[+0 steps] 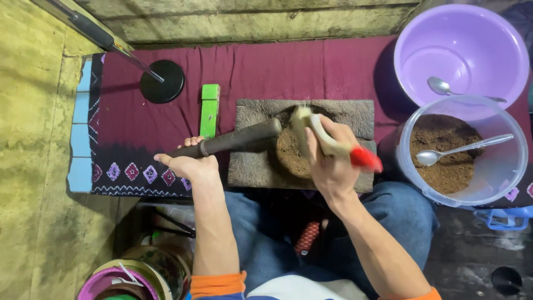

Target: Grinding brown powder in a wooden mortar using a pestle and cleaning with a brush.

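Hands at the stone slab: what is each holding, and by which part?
Left hand grips the dark cylindrical pestle near its outer end. Right hand holds the red-handled pale-bristled brush around its handle.

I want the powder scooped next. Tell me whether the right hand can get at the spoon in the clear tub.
Probably yes, once freed. The right hand grips a red-handled brush; the spoon lies uncovered in the open clear tub just beside it, handle on the rim, nothing between.
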